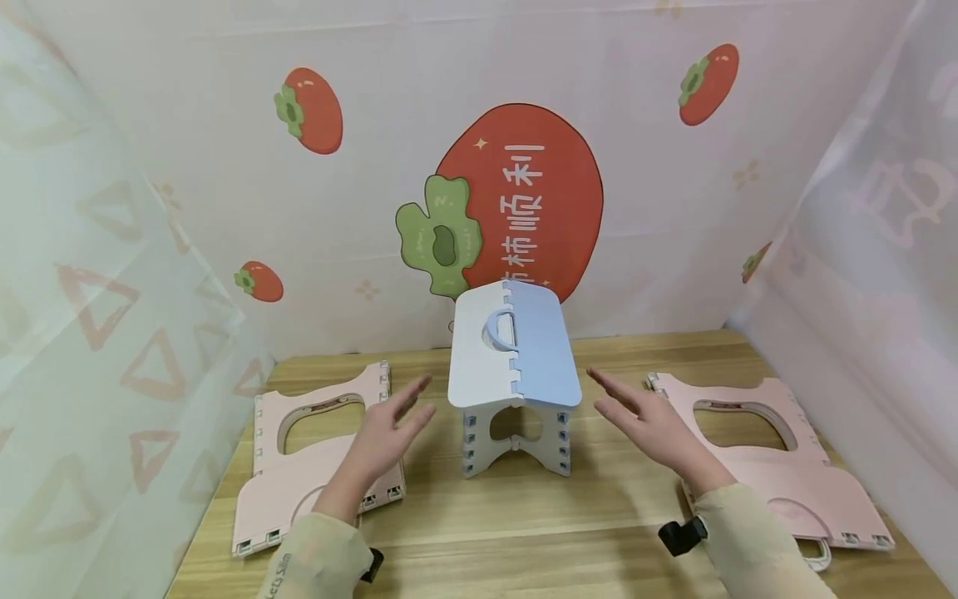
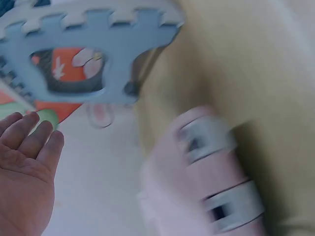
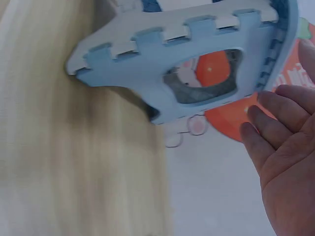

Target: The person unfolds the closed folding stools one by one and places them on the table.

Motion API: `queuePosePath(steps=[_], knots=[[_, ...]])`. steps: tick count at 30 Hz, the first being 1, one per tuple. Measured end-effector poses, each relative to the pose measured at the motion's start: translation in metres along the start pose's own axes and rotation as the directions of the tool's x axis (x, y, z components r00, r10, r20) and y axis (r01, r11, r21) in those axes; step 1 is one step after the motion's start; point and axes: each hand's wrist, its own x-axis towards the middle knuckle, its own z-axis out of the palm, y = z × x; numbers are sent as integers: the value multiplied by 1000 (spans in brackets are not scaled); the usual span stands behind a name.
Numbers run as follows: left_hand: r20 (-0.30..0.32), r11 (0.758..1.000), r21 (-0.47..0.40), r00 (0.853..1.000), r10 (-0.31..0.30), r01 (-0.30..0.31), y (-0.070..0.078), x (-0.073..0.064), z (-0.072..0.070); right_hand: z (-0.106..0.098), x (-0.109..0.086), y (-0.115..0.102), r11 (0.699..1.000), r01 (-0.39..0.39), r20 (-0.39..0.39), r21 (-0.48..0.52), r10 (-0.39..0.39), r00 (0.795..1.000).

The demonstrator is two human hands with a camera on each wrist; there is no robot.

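A blue-and-white folding step stool (image 1: 546, 349) stands on its legs in the middle of the head view, its top slightly peaked along the centre seam. A small carry handle (image 1: 491, 330) shows on that seam. My left hand (image 1: 385, 433) is held to the left of the stool, fingers extended and apart from it. On the other side, my right hand (image 1: 647, 424) hovers with straight fingers, also holding nothing. Both wrist views show the stool's leg panels with oval cut-outs beyond the left palm (image 2: 24, 182) and the right palm (image 3: 290, 152).
A pink folded stool (image 1: 258, 499) lies flat on the left, partly under my left forearm. Another pink folded stool (image 1: 846, 499) lies on the right, partly behind my right forearm. The wooden table (image 1: 479, 549) meets a printed cloth backdrop (image 1: 359, 208) behind and at both sides.
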Motion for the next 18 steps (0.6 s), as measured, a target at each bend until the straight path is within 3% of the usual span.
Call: queuePosePath(steps=[4, 7, 11, 18], knots=[[-19, 993, 55, 995, 103, -101, 13, 12, -19, -10, 7, -9, 997, 53, -10, -52, -53, 999], [1, 984, 100, 989, 145, -144, 26, 20, -27, -14, 13, -17, 994, 80, 6, -80, -79, 997], [98, 965, 176, 979, 180, -195, 42, 34, -27, -15, 23, -28, 988, 99, 30, -122, -96, 995], [262, 920, 236, 932, 250, -313, 70, 57, -16, -11, 44, -43, 970, 164, 89, -180, -149, 985]])
